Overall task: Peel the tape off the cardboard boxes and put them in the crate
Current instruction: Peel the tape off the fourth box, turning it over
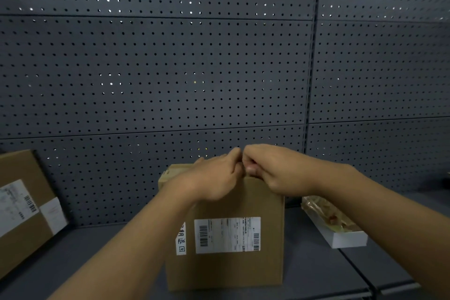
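A brown cardboard box [226,268] stands upright on the grey shelf in front of me, with a white shipping label [227,235] on its near face. Both my hands are at its top edge. My left hand [214,178] lies over the top left with its fingers curled down at the edge. My right hand [270,168] is curled next to it, its thumb and fingers pinching something at the middle of the top edge. Tape under the fingers is hidden. No crate is in view.
A second cardboard box [22,207] with a label leans at the far left. A white tray [341,234] with crumpled brownish tape or wrapping lies to the right. A dark pegboard wall [170,68] stands close behind the grey shelf [316,273].
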`<state>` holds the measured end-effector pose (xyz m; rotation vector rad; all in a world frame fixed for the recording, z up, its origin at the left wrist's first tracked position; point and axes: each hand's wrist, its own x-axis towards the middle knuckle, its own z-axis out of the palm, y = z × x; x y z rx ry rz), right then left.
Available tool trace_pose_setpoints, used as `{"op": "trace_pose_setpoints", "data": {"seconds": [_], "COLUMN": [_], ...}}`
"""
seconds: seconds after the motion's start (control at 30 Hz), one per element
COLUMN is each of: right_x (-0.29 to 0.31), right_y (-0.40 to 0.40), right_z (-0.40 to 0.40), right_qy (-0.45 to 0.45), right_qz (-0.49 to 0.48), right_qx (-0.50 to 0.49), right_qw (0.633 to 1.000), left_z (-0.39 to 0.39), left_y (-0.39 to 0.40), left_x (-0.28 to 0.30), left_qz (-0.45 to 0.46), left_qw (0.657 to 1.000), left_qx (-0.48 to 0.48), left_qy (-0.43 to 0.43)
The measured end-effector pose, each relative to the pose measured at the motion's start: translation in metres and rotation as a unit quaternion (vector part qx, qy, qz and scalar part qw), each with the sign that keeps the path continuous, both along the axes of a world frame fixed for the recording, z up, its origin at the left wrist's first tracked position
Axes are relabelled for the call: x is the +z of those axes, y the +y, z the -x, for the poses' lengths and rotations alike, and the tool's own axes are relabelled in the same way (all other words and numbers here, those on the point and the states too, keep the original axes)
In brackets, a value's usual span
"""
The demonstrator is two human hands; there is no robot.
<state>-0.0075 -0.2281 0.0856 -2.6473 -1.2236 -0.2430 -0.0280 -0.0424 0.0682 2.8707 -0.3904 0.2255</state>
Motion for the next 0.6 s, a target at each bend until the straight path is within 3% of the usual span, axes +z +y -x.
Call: {"op": "trace_pose_setpoints", "data": {"seconds": [0.2, 0.4, 0.6], "right_x": [0.006, 0.002, 0.001], "right_y": [-0.028, -0.041, -0.052], "right_z": [-0.021, -0.028, -0.031], "right_qy": [0.057, 0.12, 0.199], "right_qz": [-0.159, -0.192, -0.217], "right_qx": [-0.073, -0.058, -0.042], "right_qw": [0.983, 0.972, 0.955], "left_z": [-0.005, -0.004, -0.003], "left_y": [0.008, -0.003, -0.015], "left_x": [0.0, 0.001, 0.009], "left_qz": [0.106, 0.243, 0.207], "left_qw": [0.993, 0.969, 0.977], "left_qx": [-0.046, -0.002, 0.018], "left_qy": [0.011, -0.035, -0.039]}}
